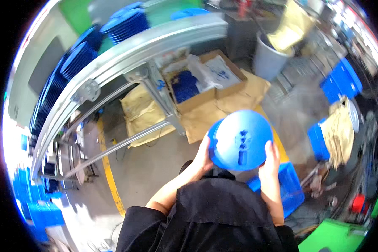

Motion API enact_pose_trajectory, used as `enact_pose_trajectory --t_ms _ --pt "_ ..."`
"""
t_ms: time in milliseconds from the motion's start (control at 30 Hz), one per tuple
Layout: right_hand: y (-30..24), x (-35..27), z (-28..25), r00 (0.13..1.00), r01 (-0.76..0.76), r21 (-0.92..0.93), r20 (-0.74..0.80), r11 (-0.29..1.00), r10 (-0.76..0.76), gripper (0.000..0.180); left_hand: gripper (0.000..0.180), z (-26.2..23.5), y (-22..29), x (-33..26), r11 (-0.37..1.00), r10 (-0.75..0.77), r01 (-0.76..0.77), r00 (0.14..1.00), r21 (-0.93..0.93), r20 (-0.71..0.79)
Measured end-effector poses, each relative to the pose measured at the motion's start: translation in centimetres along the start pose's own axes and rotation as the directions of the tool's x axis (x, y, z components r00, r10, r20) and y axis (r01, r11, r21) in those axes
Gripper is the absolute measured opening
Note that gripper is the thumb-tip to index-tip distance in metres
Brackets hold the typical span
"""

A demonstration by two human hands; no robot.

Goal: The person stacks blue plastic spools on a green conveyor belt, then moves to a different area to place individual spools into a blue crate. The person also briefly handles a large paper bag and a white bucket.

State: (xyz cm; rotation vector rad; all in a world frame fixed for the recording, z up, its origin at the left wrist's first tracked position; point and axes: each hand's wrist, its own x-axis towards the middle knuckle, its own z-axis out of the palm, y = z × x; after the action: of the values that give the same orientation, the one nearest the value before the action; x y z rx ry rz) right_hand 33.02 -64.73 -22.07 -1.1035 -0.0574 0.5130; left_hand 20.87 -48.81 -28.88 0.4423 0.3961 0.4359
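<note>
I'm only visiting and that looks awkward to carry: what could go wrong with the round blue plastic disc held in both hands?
The round blue plastic disc is held only at its edges by the left hand and right hand, so it might slip. If dropped, it could land on the blue plastic crate below. The disc also hides the floor ahead, where brown paper sheets and an open cardboard box lie, a possible trip hazard.

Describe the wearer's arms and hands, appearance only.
Both forearms are bare, with no gloves on the left hand or right hand. No watch or rings are visible. Loose black short sleeves end around the elbows, part of a black garment.
</note>
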Motion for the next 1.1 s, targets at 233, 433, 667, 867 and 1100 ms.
enact_pose_trajectory --t_ms 233,433,667,867,1100 --pt "0.3 3.7 7.1 0.933 0.310 -0.223 0.259 0.924 -0.250 0.038 0.069 -6.2 5.5 -2.2 0.974 0.100 -0.130 0.982 -0.188 -0.163" --pt "-2.8 8.5 17.3 0.858 0.372 0.155 0.319 0.915 -0.403 0.045 0.068 -11.3 12.7 -1.9 0.923 0.346 -0.370 0.919 -0.108 -0.191" --pt "-4.4 13.9 39.8 0.719 0.206 0.347 0.580 0.915 -0.382 0.045 0.063 -15.5 20.9 -2.6 0.855 0.459 -0.500 0.853 -0.137 -0.247" --pt "-3.5 17.6 54.0 0.753 0.163 0.264 0.590 0.951 -0.292 0.049 0.063 -19.0 25.8 -1.8 0.855 0.476 -0.509 0.848 -0.104 -0.234" --pt "-5.1 19.7 64.0 0.546 0.218 0.200 0.786 0.955 -0.289 0.035 0.061 -22.2 29.1 -3.4 0.833 0.499 -0.549 0.798 -0.067 -0.337"
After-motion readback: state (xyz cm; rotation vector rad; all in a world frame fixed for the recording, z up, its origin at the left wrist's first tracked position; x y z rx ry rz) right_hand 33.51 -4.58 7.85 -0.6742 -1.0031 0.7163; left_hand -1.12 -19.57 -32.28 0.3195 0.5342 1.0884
